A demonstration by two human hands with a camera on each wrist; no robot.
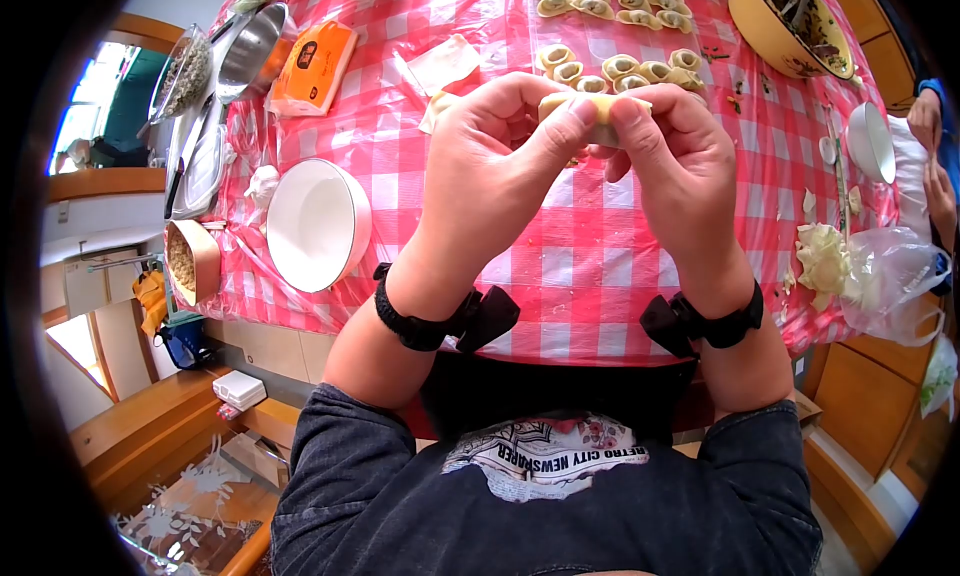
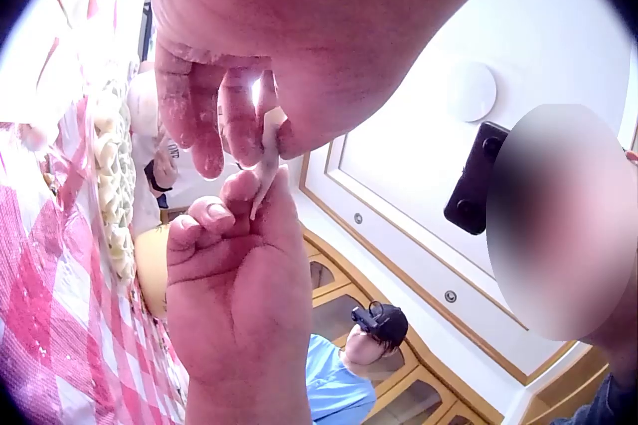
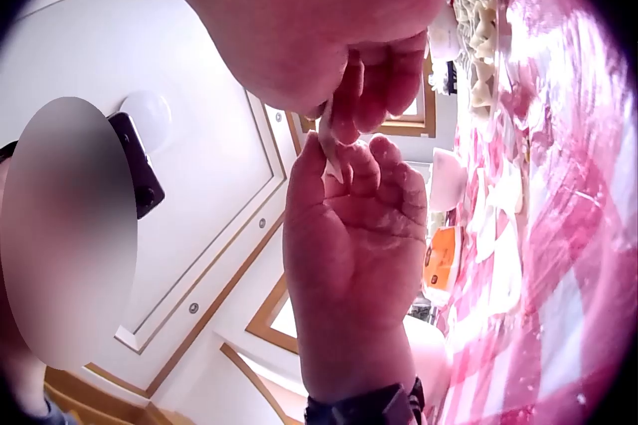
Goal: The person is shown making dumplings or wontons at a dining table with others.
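Observation:
A folded piece of pale dough (image 1: 597, 107) is held up above the table between both hands. The left hand (image 1: 492, 166) pinches its left end between thumb and fingers, and the right hand (image 1: 682, 166) pinches its right end. In the left wrist view the dough (image 2: 267, 161) shows edge-on as a thin strip between the fingertips of the left hand (image 2: 289, 36) and the right hand (image 2: 244, 285). The right wrist view also shows the dough (image 3: 330, 146) between the fingertips. Rows of shaped dumplings (image 1: 622, 69) lie beyond the hands.
Dough sheets (image 1: 444, 66) lie left of the dumplings. A white bowl (image 1: 318, 225), an orange packet (image 1: 314, 68) and a metal bowl (image 1: 254, 54) stand at left. At right are a yellow filling basin (image 1: 765, 26), a white bowl (image 1: 870, 143), cabbage leaves (image 1: 823, 264) and a plastic bag (image 1: 893, 281).

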